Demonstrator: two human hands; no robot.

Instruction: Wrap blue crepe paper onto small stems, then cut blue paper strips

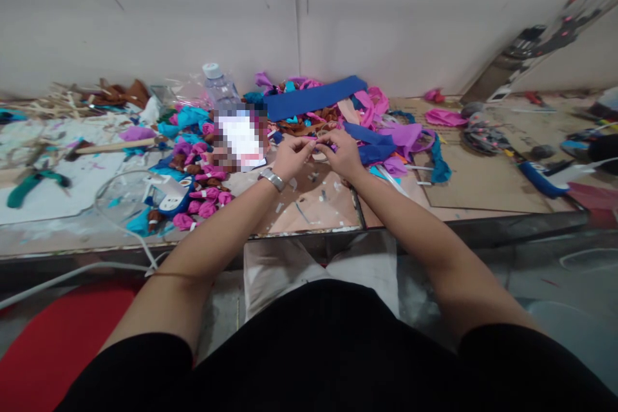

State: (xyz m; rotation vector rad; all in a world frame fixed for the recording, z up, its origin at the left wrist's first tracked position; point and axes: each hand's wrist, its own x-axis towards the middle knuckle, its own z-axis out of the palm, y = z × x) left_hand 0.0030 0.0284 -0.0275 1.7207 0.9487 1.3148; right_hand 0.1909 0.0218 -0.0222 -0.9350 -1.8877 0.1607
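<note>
Paper scrap [322, 140]: we judge it light, soft, easily torn; best pinched at its ends.
Left hand [291, 158]: fingers clamped on it.
Right hand [344, 153]: fingers likewise clamped on it.

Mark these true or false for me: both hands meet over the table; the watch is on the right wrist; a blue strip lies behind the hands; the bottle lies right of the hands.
1. Both hands meet over the table: true; the left hand and right hand pinch a small pink piece together.
2. The watch is on the right wrist: false, the left.
3. A blue strip lies behind the hands: true.
4. The bottle lies right of the hands: false, left.
</note>
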